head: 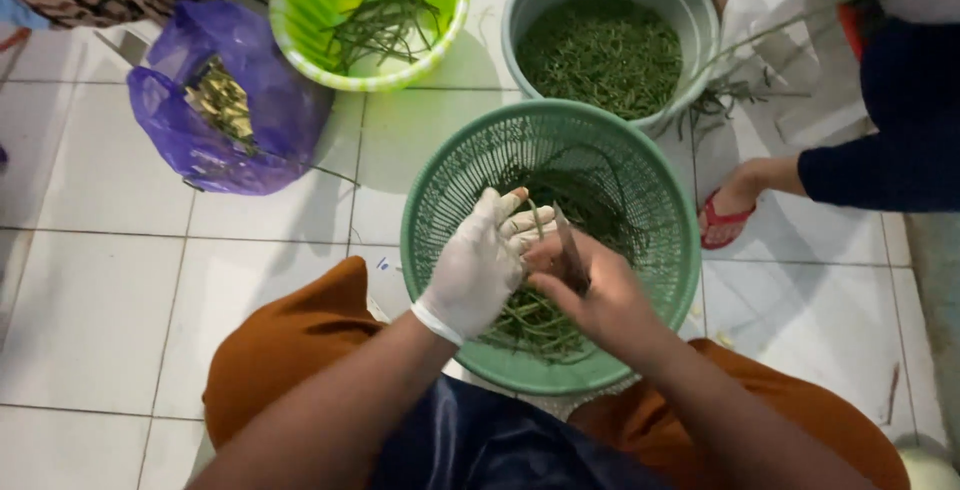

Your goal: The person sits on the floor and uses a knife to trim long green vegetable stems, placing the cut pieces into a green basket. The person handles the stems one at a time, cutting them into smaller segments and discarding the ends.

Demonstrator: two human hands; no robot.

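the gloved left hand [478,262] pinches green stems [537,218] over the green mesh basket [440,190]; the bare right hand [597,295] grips a small knife [570,253], seemingly mid-trim; the next cut needs the stems held steady.

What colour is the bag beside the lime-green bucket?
Purple: a translucent plastic bag, open at the top, seen in the head view.

The mesh basket [440,200] sits on the tiled floor [90,290] just before the person's knees, with stalks [530,315] in it. Over it the left hand [480,260] and right hand [590,295] meet, touching, a knife [570,250] in the right. Behind the basket stands a basin [700,20] of cut stalks; left of that, a bucket [300,20]; farther left, a plastic bag [260,110]. To the right, another person's foot [730,200].
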